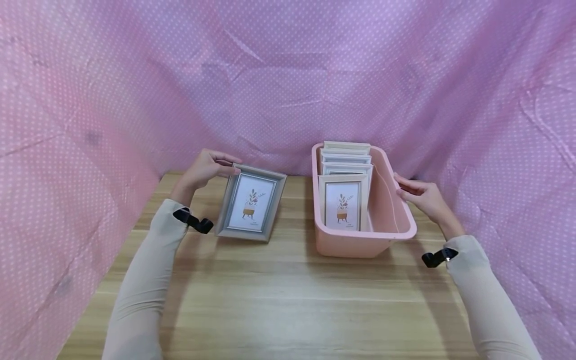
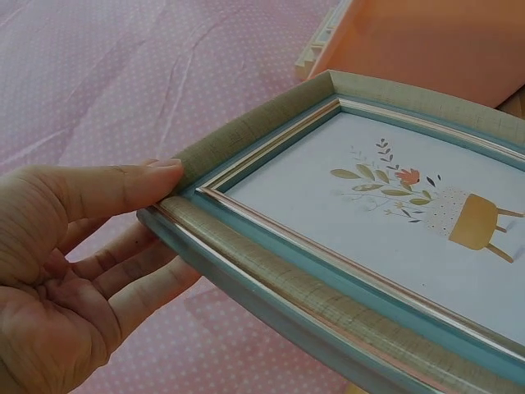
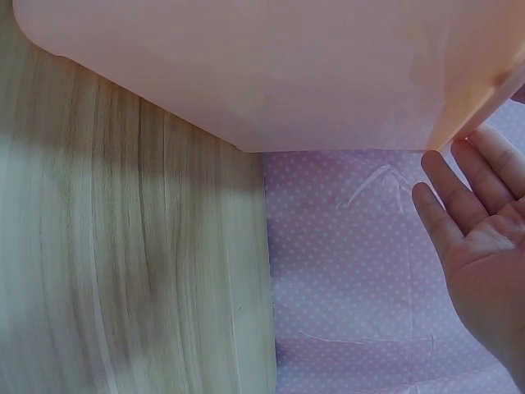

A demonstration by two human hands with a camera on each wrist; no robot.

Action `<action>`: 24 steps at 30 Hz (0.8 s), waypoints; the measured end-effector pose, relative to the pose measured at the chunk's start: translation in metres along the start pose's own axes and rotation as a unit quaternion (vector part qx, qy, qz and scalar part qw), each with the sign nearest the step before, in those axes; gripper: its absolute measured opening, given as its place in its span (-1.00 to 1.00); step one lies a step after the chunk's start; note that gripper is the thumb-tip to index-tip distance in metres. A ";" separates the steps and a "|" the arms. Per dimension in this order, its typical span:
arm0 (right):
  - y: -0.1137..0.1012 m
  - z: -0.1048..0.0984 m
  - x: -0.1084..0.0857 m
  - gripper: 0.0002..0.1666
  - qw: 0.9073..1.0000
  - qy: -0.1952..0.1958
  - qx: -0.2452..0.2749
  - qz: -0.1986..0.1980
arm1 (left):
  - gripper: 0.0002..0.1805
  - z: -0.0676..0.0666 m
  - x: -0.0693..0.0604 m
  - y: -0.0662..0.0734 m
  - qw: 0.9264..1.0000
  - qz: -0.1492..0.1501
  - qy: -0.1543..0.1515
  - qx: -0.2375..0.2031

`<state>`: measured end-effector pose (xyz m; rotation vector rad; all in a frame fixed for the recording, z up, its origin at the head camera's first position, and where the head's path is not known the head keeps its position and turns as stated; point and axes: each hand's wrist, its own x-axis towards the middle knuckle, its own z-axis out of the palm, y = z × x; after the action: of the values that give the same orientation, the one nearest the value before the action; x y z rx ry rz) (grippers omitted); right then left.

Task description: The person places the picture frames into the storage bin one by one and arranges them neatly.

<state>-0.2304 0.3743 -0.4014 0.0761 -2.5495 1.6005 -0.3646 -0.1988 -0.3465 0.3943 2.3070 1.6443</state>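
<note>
In the head view my left hand (image 1: 204, 170) holds a grey-toned picture frame (image 1: 276, 200) by its upper left corner. The left wrist view shows the thumb on the front of the frame's moulding (image 2: 271, 127) and the fingers behind it. The frame is tilted, its plant print facing up. At the right, my right hand (image 1: 418, 195) pinches the right rim of a pink plastic bin (image 1: 351, 245). In the right wrist view its fingers (image 3: 467, 189) lie against the rim's outer side, the thumb mostly cut off. Several picture frames (image 1: 343, 180) stand in a row along the bin's left side.
A light wood-grain table (image 1: 270, 300) lies under the bin. Pink polka-dot cloth (image 1: 288, 75) hangs behind and on both sides, close to the table's back edge. Each wrist wears a black camera strap (image 1: 193, 220).
</note>
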 end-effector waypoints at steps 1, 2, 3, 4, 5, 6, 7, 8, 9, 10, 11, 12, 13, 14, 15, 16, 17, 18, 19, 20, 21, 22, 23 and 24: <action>0.000 0.000 0.000 -0.44 1.000 0.000 0.000 -0.001 | -0.66 0.000 0.001 0.000 1.000 0.001 0.001 -0.001; 0.000 0.000 0.000 -0.44 1.000 0.000 -0.001 -0.003 | -0.65 0.000 0.002 0.000 1.000 0.001 0.002 -0.004; 0.000 0.000 -0.001 -0.45 1.000 -0.001 -0.002 -0.005 | -0.64 0.000 0.003 0.000 1.000 0.002 0.003 -0.005; 0.000 0.000 -0.001 -0.45 1.000 0.000 -0.003 -0.007 | -0.63 0.000 0.004 0.000 1.000 0.003 0.003 -0.005; 0.000 0.000 -0.001 -0.45 1.000 0.000 -0.004 -0.008 | -0.63 0.000 0.005 0.001 1.000 0.003 0.002 -0.005; 0.000 0.000 -0.002 -0.45 1.000 -0.002 -0.005 -0.012 | -0.63 0.000 0.005 0.001 1.000 0.003 0.002 -0.007; 0.000 0.000 -0.002 -0.45 1.000 -0.002 -0.006 -0.013 | -0.62 0.000 0.006 0.001 1.000 0.003 0.002 -0.009; 0.000 0.000 -0.002 -0.45 1.000 -0.002 -0.006 -0.014 | -0.61 0.000 0.006 0.002 1.000 0.004 0.001 -0.011; -0.001 0.000 -0.002 -0.45 1.000 -0.002 -0.006 -0.015 | -0.61 0.000 0.007 0.002 1.000 0.005 0.001 -0.010; -0.001 0.000 -0.003 -0.45 1.000 -0.002 -0.006 -0.015 | -0.60 -0.001 0.006 0.002 1.000 0.005 0.001 -0.010; -0.001 0.000 -0.003 -0.45 1.000 -0.003 -0.007 -0.015 | -0.59 -0.001 0.006 0.002 1.000 0.007 0.002 -0.014; -0.001 0.000 -0.003 -0.45 1.000 -0.003 -0.008 -0.014 | -0.59 -0.001 0.006 0.003 1.000 0.009 0.002 -0.018; -0.001 0.001 -0.003 -0.46 1.000 -0.001 -0.008 -0.012 | -0.60 -0.001 0.006 0.003 1.000 0.012 0.002 -0.022; -0.001 0.000 -0.003 -0.46 1.000 -0.002 -0.011 -0.015 | -0.60 -0.001 0.005 0.004 0.999 0.015 0.002 -0.029; -0.001 0.000 -0.003 -0.46 1.000 -0.001 -0.013 -0.015 | -0.61 -0.001 0.005 0.005 0.999 0.020 -0.001 -0.035; -0.001 0.000 -0.003 -0.47 1.000 -0.001 -0.013 -0.015 | -0.62 -0.001 0.004 0.005 0.999 0.024 0.000 -0.040; -0.001 0.000 -0.003 -0.47 1.000 0.000 -0.015 -0.016 | -0.64 -0.001 0.004 0.006 0.999 0.028 0.001 -0.046; -0.002 0.000 -0.003 -0.48 1.000 0.001 -0.016 -0.017 | -0.65 -0.001 0.004 0.007 0.998 0.031 0.003 -0.047; -0.002 0.000 -0.003 -0.48 1.000 0.002 -0.017 -0.016 | -0.66 -0.001 0.004 0.008 0.998 0.034 0.004 -0.046; -0.003 0.000 -0.003 -0.48 1.000 0.003 -0.019 -0.016 | -0.66 -0.002 0.004 0.009 0.998 0.035 0.007 -0.044; -0.003 0.000 -0.003 -0.48 1.000 0.005 -0.018 -0.013 | -0.67 -0.002 0.004 0.010 0.998 0.037 0.009 -0.040; -0.004 0.000 -0.003 -0.48 1.000 0.005 -0.020 -0.013 | -0.67 -0.002 0.004 0.011 0.999 0.038 0.016 -0.034; -0.004 0.000 -0.003 -0.48 1.000 0.006 -0.021 -0.013 | -0.66 -0.002 0.005 0.011 0.999 0.040 0.018 -0.031; -0.004 0.001 -0.003 -0.47 1.000 0.006 -0.022 -0.013 | -0.66 -0.002 0.005 0.012 0.998 0.043 0.020 -0.029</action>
<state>-0.2268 0.3720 -0.3985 0.0949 -2.5626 1.5299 -0.3694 -0.1952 -0.3345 0.4571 2.2930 1.7707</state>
